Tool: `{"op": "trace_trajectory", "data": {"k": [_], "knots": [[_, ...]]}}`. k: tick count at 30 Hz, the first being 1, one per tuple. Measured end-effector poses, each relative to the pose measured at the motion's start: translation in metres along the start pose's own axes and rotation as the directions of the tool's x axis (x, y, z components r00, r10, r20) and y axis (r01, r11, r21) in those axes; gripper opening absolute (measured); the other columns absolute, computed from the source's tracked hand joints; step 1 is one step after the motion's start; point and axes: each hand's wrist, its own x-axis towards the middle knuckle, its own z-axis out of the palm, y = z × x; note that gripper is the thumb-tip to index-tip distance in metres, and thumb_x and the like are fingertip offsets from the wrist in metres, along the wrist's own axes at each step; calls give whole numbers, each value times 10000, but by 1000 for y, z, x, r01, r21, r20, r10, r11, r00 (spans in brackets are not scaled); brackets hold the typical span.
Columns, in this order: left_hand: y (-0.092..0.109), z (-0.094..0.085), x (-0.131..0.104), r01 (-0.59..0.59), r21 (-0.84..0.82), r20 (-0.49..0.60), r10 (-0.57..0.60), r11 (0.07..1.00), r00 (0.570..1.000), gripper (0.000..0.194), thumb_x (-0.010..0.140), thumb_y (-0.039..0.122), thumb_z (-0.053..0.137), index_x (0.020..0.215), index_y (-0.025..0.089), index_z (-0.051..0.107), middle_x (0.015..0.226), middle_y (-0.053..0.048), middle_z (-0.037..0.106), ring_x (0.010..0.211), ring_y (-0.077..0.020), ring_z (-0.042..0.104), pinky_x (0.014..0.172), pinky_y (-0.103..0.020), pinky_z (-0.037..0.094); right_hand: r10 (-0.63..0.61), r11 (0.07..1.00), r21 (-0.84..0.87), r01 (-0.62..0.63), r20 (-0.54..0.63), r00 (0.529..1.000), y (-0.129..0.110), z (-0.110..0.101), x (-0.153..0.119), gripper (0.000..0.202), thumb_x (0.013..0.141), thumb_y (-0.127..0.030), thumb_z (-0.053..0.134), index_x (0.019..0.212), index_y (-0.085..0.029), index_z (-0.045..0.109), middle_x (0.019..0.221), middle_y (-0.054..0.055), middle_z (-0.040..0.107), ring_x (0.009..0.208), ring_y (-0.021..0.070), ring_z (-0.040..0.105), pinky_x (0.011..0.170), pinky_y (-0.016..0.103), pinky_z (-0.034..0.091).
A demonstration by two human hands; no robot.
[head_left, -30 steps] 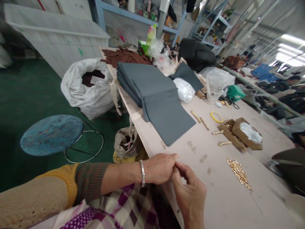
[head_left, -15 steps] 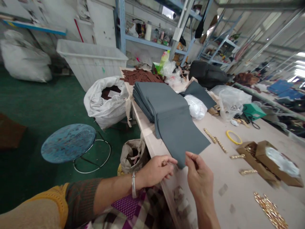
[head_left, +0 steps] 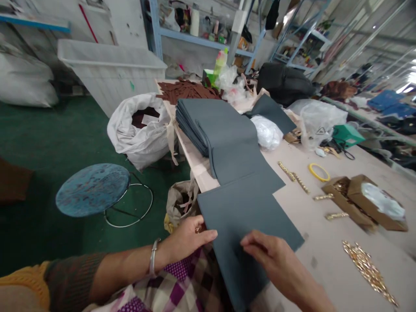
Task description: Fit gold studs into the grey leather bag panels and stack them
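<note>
Grey sheet under right grip; left grip (curled) at its edge

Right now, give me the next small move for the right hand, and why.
I'd probably flatten the right hand onto the near grey sheet to steady it: its fingertips are bunched over the sheet's surface, while the left hand is at the left edge, its thumb reaching over.
</note>
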Motion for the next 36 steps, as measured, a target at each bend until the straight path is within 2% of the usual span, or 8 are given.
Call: {"op": "trace_trajectory", "data": {"k": [4,8,15,23,27,30,33,36], "knots": [[8,19,-7,-50,-88,95,58,995,994,337,835,393,607,1088,170,625,1016,-38,686,962,-197,612,889,-328,484,168,940,329,-94,-206,964,17,17,-2,266,819,-412,563,879,-180,678,743,20,658,658,155,593,636,271,477],[22,32,-6,-19,-60,146,27,998,989,281,817,373,630,1022,182,653,791,12,657,799,-159,606,778,-276,505,242,839,532,-110,-185,953,29,27,3,328,767,-458,639,877,-149,668,734,30,659,654,154,610,632,276,513],[19,41,5,106,35,78,-109,994,991,297,830,441,571,904,161,639,604,52,528,449,-80,421,374,-190,332,215,819,567,-86,-164,963,27,28,2,275,775,-409,658,836,-141,667,637,1,621,582,117,580,575,236,492],[23,43,8,125,116,48,-132,985,990,391,815,513,551,974,175,667,680,10,613,530,-134,524,450,-240,410,231,797,602,-57,-216,949,24,31,3,200,779,-353,656,785,-163,595,594,-23,597,535,106,571,511,209,482],[32,53,13,83,155,72,-95,984,993,385,833,494,540,1045,191,646,867,-23,685,730,-181,597,572,-258,469,249,823,568,-2,-357,900,24,33,-7,162,797,-334,637,813,-180,589,575,-40,574,510,105,558,478,206,482],[32,65,20,175,209,36,-186,962,982,416,832,542,533,1007,177,629,788,-4,663,620,-160,565,490,-249,431,266,843,536,33,-470,841,30,33,-17,163,798,-335,631,864,-187,607,584,-42,569,520,108,558,459,199,475],[29,79,27,193,257,65,-217,947,974,444,828,581,523,948,170,643,775,-7,666,625,-170,587,493,-254,448,385,734,679,5,-423,820,40,32,-27,203,759,-353,644,853,-184,581,569,-52,553,493,112,554,426,204,472],[30,91,30,70,274,186,-125,959,975,422,855,537,516,1083,205,639,1039,-30,700,903,-220,642,685,-272,527,438,675,737,-28,-370,819,50,29,-38,235,733,-373,657,833,-187,553,553,-58,542,470,112,537,426,213,465]]}}
